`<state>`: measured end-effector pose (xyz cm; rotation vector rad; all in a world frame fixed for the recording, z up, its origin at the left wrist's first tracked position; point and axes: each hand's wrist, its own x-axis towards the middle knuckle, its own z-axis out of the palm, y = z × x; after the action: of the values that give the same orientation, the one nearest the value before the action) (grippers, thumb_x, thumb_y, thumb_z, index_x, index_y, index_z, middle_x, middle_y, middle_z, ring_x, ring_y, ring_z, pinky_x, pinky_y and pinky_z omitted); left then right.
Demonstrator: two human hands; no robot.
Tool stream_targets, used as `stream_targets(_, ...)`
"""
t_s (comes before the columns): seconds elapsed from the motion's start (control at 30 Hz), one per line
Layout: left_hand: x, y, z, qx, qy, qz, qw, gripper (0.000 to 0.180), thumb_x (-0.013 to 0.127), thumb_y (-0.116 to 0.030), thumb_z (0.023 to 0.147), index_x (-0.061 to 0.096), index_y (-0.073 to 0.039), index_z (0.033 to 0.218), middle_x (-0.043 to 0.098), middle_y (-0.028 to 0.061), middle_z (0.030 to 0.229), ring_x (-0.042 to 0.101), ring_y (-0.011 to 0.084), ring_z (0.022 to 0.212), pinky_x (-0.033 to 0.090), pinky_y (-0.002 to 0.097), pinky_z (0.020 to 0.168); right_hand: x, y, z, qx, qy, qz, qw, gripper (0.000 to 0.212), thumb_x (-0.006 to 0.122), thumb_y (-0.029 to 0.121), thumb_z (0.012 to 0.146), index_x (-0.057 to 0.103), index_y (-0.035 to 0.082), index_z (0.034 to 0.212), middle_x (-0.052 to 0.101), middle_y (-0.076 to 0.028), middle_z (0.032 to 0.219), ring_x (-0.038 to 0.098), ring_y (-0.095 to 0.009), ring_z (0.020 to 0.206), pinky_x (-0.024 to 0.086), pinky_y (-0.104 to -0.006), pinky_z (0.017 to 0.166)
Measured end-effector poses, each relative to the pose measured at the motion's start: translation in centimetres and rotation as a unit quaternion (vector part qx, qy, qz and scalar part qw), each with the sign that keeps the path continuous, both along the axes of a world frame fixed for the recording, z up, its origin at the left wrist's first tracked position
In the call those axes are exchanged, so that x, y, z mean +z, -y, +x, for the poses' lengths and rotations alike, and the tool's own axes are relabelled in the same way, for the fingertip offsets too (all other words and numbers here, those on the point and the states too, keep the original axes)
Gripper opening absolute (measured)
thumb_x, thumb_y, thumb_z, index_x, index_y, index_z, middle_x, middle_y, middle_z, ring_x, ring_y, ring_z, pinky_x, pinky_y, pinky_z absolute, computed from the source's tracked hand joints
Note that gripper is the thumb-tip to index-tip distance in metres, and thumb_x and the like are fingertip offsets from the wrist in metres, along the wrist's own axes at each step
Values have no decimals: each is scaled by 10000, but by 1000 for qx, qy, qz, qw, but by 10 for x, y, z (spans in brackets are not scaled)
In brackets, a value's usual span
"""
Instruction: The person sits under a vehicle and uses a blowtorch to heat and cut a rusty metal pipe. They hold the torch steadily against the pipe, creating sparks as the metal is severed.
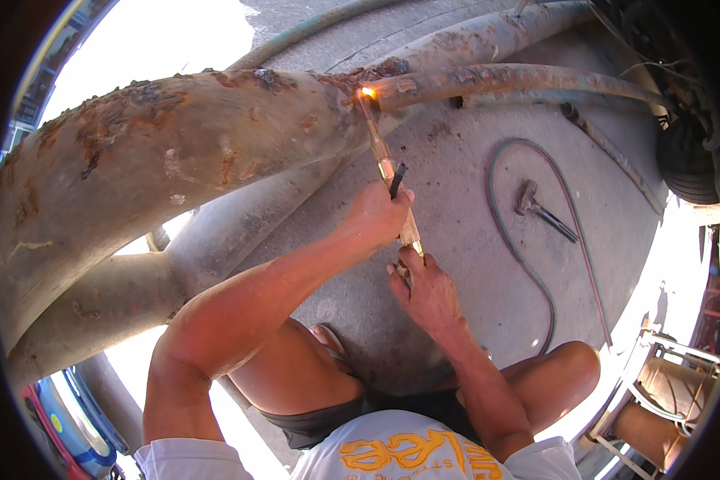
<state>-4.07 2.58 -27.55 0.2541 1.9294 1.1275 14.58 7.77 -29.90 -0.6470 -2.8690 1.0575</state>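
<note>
The torch [385,164] is in the middle of the frame, grasped by both hands, its long axis running steeply from the lower right up toward the upper left. The left hand [380,212] is clenched around the middle of its body, with a short black piece sticking out beside the fingers. The right hand [430,294] lies below it, its fingers bent around the back end by a small knob. A bright flame [368,92] burns at the tip, right where the thin pipe [504,78] meets the large pipe [192,144]. From the fingers, this meeting point lies up and slightly left, in line with the torch; the left hand is the nearer one, and the right is farther back along the same line. The large pipe, rusty and crusted on top, curves from the left edge to the upper middle, while the thin pipe runs off toward the upper right, so the torch comes at the thin pipe crosswise from below. On the concrete floor [456,172], well apart on the right, a hammer [546,212] lies inside the loop of a hose [494,204].
</note>
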Motion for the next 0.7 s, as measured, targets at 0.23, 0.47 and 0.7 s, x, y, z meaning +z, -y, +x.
stream_targets(0.23, -8, -2, -1, -14, -6, -13, 1000, 389, 605, -358, 1102, 695, 20, 1104, 719, 166, 918, 706, 283, 800, 525, 481, 752, -5, -3, 1, -5, -9, 4, 1000, 338, 726, 250, 1009, 551, 116, 1266, 673, -218, 906, 703, -469, 757, 582, -564, 671)
stream_targets(0.47, -3, -3, -6, -50, 0, -21, 999, 402, 607, -335, 1111, 658, 64, 1103, 708, 169, 992, 746, 283, 913, 612, 443, 851, -11, -4, 2, -16, -9, -2, 1000, 334, 739, 231, 1006, 565, 116, 1267, 675, -209, 919, 703, -457, 770, 572, -550, 673)
stream_targets(0.7, 18, -3, -4, -77, -33, -59, 995, 457, 619, -325, 1100, 595, 91, 1286, 738, 288, 1144, 765, 439, 1045, 592, 521, 886, -16, -5, 1, -18, -31, 19, 999, 313, 719, 307, 1026, 588, 152, 1264, 680, -197, 962, 735, -452, 800, 593, -560, 687)
